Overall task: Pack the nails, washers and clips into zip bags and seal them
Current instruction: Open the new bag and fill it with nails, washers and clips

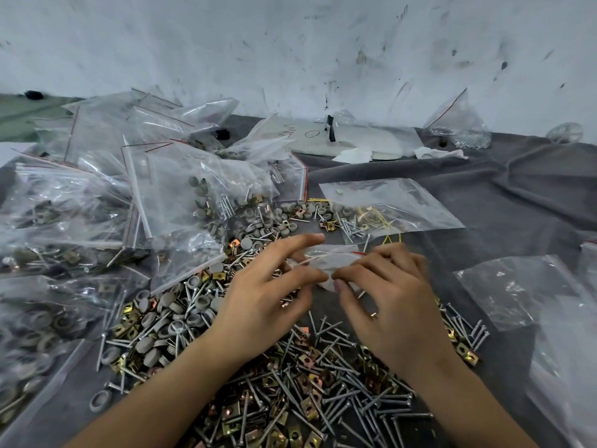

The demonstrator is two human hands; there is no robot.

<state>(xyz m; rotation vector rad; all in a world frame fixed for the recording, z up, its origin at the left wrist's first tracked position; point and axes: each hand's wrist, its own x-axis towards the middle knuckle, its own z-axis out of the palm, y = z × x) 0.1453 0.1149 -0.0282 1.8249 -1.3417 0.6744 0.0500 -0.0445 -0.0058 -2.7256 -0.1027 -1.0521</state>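
Both hands pinch one small zip bag (326,265) between them. The left hand (265,286) holds its left edge with thumb and fingers, the index finger straight along the top. The right hand (392,286) grips the right edge with curled fingers. The bag is clear and crumpled, with a thin red line at its mouth, and is held just above the loose pile. What it contains cannot be told. Under all lies a grey cloth (484,195). Filled bags (97,195) are heaped at the left, then come silver nails (355,405), grey round washers (171,305) and square golden clips (308,407).
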